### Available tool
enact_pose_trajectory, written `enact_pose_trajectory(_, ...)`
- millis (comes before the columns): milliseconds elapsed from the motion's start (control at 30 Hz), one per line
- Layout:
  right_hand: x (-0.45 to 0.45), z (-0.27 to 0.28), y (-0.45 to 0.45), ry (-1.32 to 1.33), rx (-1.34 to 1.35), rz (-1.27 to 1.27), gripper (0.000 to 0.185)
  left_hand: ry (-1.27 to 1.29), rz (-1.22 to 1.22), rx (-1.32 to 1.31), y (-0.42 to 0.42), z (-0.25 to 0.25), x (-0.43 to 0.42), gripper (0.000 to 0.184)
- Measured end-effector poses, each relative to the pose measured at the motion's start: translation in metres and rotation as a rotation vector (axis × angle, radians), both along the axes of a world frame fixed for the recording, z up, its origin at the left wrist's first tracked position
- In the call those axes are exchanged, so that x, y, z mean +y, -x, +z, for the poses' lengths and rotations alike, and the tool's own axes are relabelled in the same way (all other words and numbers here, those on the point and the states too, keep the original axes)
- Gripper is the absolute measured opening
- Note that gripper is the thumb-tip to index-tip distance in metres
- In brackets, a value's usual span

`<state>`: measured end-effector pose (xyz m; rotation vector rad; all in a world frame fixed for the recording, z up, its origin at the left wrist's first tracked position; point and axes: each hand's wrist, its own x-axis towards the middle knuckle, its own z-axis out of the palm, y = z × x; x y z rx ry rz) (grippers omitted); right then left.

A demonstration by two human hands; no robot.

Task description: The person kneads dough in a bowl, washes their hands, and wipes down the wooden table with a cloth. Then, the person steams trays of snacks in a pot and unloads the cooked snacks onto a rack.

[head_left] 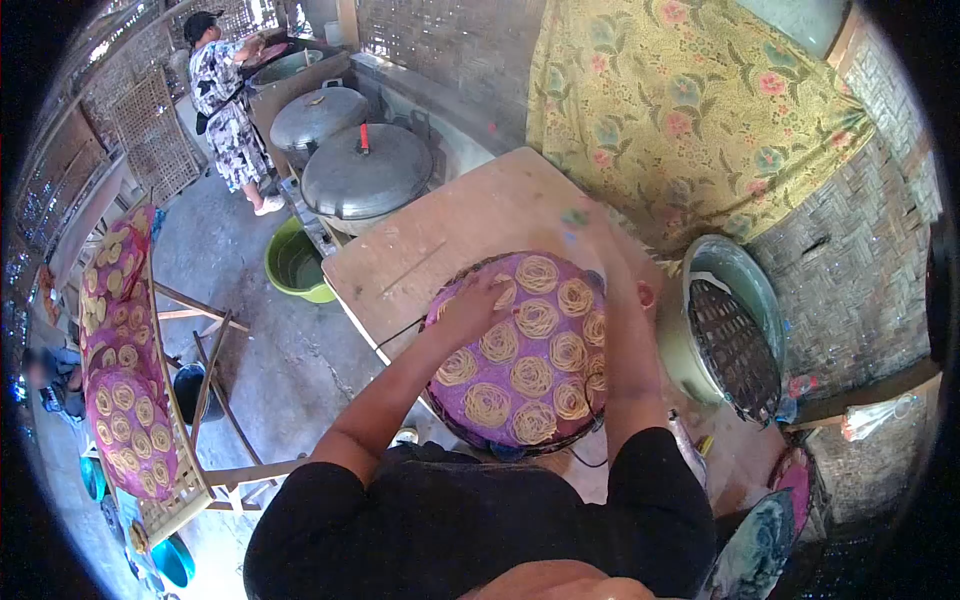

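Note:
In front of me a round tray lined with purple cloth (513, 347) rests on the wooden table. Coiled nests of pale yellow noodles (498, 342) are spread over the cloth in loose rows. My left hand (474, 309) is over the tray's upper left, fingers stretched out and touching a noodle nest (506, 292) there. Past the tray's far right edge reaches my right hand (603, 235), smeared by motion, so its fingers do not show clearly. A small blurred green and blue patch (574, 217) appears just left of it; I cannot make out what it is.
Right of the table stands a large metal basin (728, 258) with a dark woven basket (735, 345) leaning in it. Two big lidded pots (367, 172) and a green tub (298, 262) are beyond the table. More noodle trays (130, 430) lie on a left rack. A person (225, 105) stands behind.

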<state>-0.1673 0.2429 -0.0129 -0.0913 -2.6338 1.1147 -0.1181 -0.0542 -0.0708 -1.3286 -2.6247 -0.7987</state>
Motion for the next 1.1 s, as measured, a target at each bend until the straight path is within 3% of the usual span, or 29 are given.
enact_pose_trajectory(33, 0.052, -0.048, 0.018, -0.267, 0.113, -0.101, 0.047, -0.092, -0.021, -0.088, -0.001, 0.002, -0.002, 0.057)
enact_pose_trajectory(67, 0.095, -0.084, 0.026, -0.262, 0.103, -0.111, 0.047, -0.086, -0.031, -0.097, -0.002, -0.001, -0.003, 0.057)
enact_pose_trajectory(133, 0.149, -0.128, 0.034, -0.395, -0.383, -0.284, 0.067, -0.228, -0.053, -0.175, 0.006, -0.001, -0.001, 0.048)
enact_pose_trajectory(233, 0.085, -0.066, -0.033, -0.353, -0.312, -0.347, 0.063, -0.251, -0.013, -0.247, 0.010, 0.014, 0.000, 0.044)
enact_pose_trajectory(300, 0.032, -0.005, -0.078, -0.331, -0.161, -0.351, 0.053, -0.327, 0.005, -0.131, 0.020, 0.012, -0.002, 0.037)
enact_pose_trajectory(367, 0.020, -0.003, -0.117, -0.316, -0.051, -0.358, 0.044, -0.450, -0.009, -0.217, 0.022, 0.036, -0.024, 0.031)
enact_pose_trajectory(433, 0.006, -0.022, -0.172, 1.192, -0.047, 0.064, 0.024, -0.458, 0.171, -0.320, 0.015, 0.034, -0.054, 0.031)
enact_pose_trajectory(500, -0.087, 0.039, -0.246, 0.069, -0.217, 0.046, 0.014, -0.509, 0.183, -0.322, 0.020, 0.001, -0.083, 0.029)
enact_pose_trajectory(600, -0.130, 0.006, -0.304, 0.135, -0.157, 0.106, 0.015, -0.454, 0.189, -0.361, 0.019, -0.032, -0.118, 0.028)
enact_pose_trajectory(700, -0.131, -0.027, -0.335, -0.112, -0.061, -0.061, 0.022, -0.425, 0.249, -0.463, 0.011, -0.042, -0.136, 0.028)
enact_pose_trajectory(767, -0.138, -0.021, -0.343, -0.454, 0.033, -0.509, 0.019, -0.419, 0.241, -0.479, 0.007, -0.046, -0.140, 0.026)
enact_pose_trajectory(900, -0.114, -0.073, -0.355, -0.531, -0.030, -0.559, 0.020, -0.406, 0.165, -0.518, 0.005, -0.052, -0.142, 0.025)
enact_pose_trajectory(933, -0.097, -0.097, -0.364, -0.028, 0.109, -0.641, 0.019, -0.399, 0.135, -0.520, 0.005, -0.053, -0.141, 0.024)
enact_pose_trajectory(1000, -0.073, -0.100, -0.383, 0.495, 0.194, -0.840, 0.018, -0.411, 0.137, -0.507, -0.001, -0.043, -0.138, 0.025)
enact_pose_trajectory(1033, -0.064, -0.091, -0.395, 0.506, 0.144, -0.992, 0.017, -0.416, 0.131, -0.504, -0.004, -0.040, -0.138, 0.025)
enact_pose_trajectory(1100, -0.041, -0.104, -0.432, -0.075, -0.087, -1.144, 0.022, -0.395, 0.125, -0.477, -0.003, -0.047, -0.142, 0.026)
